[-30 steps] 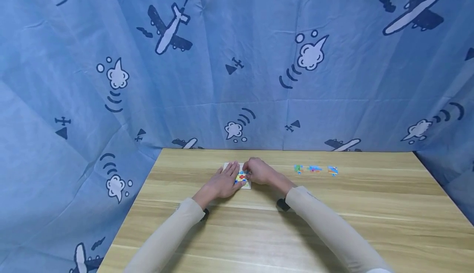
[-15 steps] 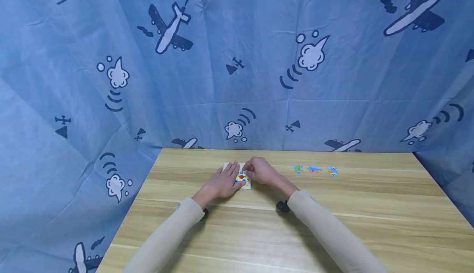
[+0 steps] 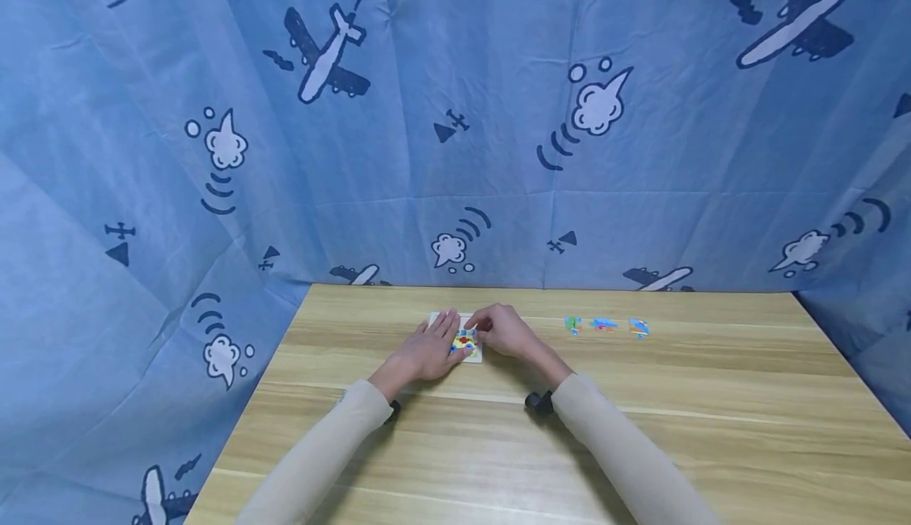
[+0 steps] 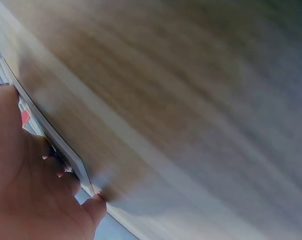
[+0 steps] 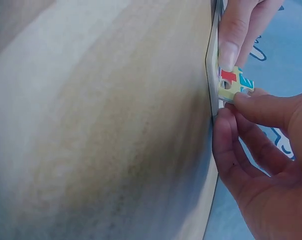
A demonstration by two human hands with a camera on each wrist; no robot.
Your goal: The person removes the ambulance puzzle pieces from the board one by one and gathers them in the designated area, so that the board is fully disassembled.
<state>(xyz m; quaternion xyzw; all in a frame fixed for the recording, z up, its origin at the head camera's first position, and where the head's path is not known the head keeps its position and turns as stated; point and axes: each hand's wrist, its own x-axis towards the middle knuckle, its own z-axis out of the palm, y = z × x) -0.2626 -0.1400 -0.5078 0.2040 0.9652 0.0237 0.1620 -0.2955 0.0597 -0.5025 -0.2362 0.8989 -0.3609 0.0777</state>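
Note:
A small white-edged puzzle board [image 3: 473, 357] lies near the back of the table, with colourful yellow, red and blue pieces showing on it. My left hand [image 3: 425, 351] rests on its left part, fingers extended and thumb along the near side; it covers much of the board. My right hand [image 3: 504, 330] is at the board's right side. In the right wrist view, a yellow, red and teal jigsaw piece [image 5: 229, 91] is pinched between the right thumb and fingers, tilted up off the board. The left thumb is close to that piece.
To the right on the wooden table [image 3: 455, 462] lie three loose groups of jigsaw pieces: a green one [image 3: 572, 325], a blue and pink one [image 3: 605, 324] and a blue and orange one [image 3: 639, 327]. A blue curtain [image 3: 498, 153] with aeroplane prints hangs behind the table.
My right hand has shifted slightly to the right at the board, with its wrist and forearm turned a little. The left hand stays in place on the board.

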